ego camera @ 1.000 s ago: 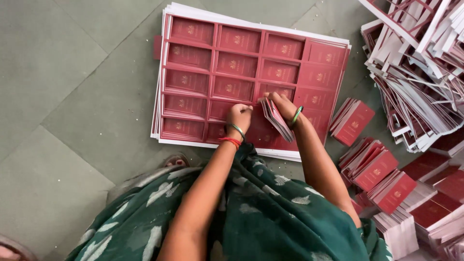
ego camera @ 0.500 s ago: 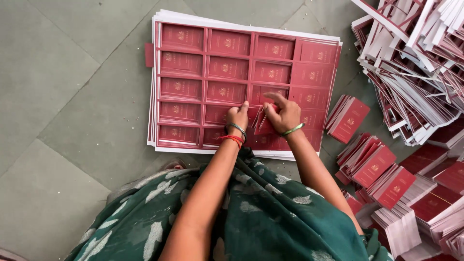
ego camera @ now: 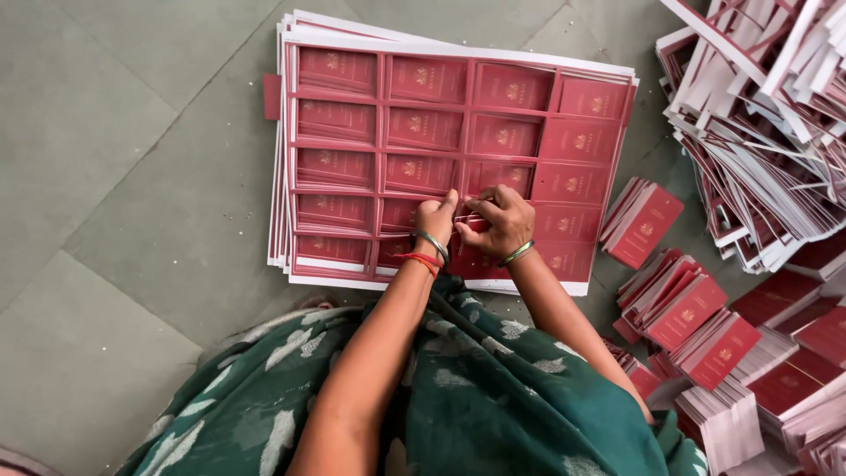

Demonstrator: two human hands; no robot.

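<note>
Both my hands have come together low on the stack of printed red sheets (ego camera: 458,150), where a second ago my right hand (ego camera: 495,222) was lifted a little with a loose fan of red cards in it and my left hand (ego camera: 435,217) sat apart from it. Now they meet over the lower middle of the top sheet, fingers curled down onto one of the red panels, and the fan of cards no longer shows clear of the hand. My left grip is closed to a pinch with thumb and fingertips on the edge of a panel; my right grip is curled nearly shut over the same spot, and I cannot tell whether it has cards tucked under the palm or only the panel. The sheet stack lies flat on the grey tiled floor (ego camera: 115,176), straight ahead of my knees, its panels in rows, the corner nearest my hands looking partly worked loose. To me this reads as the moment of pulling another panel free from the sheet. Off to my right sit small piles of separated red cards (ego camera: 683,308), and beyond them a heap of leftover strips and frames (ego camera: 758,150)
</note>
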